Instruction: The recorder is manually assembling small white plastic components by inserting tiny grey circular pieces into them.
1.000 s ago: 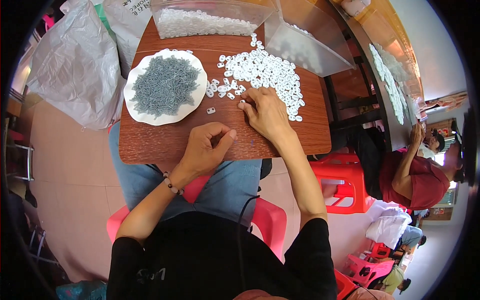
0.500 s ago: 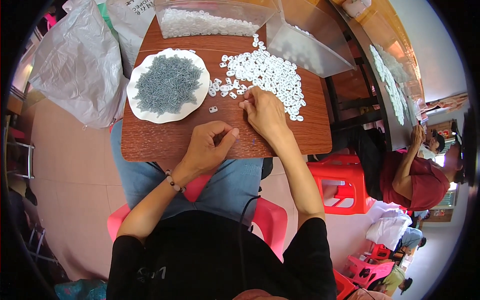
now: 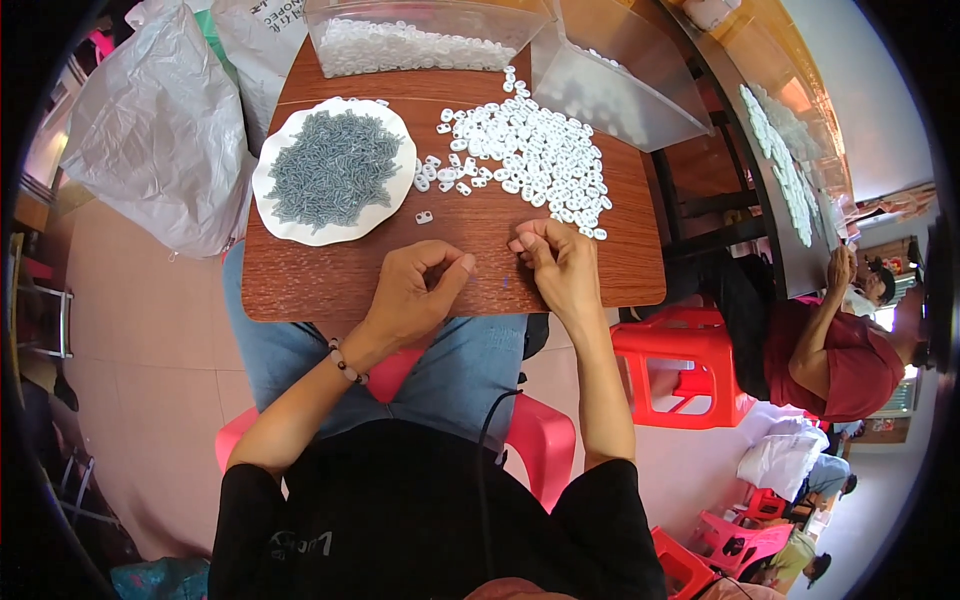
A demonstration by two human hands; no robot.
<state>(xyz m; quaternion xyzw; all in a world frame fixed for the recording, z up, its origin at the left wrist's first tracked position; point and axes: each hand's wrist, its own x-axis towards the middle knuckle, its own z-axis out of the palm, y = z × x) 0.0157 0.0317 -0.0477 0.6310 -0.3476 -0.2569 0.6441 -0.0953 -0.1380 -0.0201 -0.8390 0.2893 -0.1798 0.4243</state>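
My left hand (image 3: pixel 418 287) rests over the near edge of the wooden table, thumb and forefinger pinched together; whatever is between them is too small to make out. To its right, my right hand (image 3: pixel 562 266) hovers over the tabletop with its fingertips also pinched, and any piece in them cannot be told. Just beyond that hand spreads a pile of white oval pieces with two holes each (image 3: pixel 530 145). One such white piece (image 3: pixel 424 217) lies alone near the dish. A white wavy-rimmed dish (image 3: pixel 404 170) holds many small grey rods (image 3: pixel 335 170) at the left.
Two clear bins of white pieces stand at the back, one upright (image 3: pixel 415 50) and one tilted (image 3: pixel 625 95). White sacks (image 3: pixel 155 130) stand left of the table (image 3: pixel 330 285). A red stool (image 3: pixel 680 365) and a person in a dark red shirt (image 3: pixel 830 360) are to the right.
My right hand has drawn back from the near edge of the white pile, toward me and slightly right, still pinched. My left hand has stayed in place.
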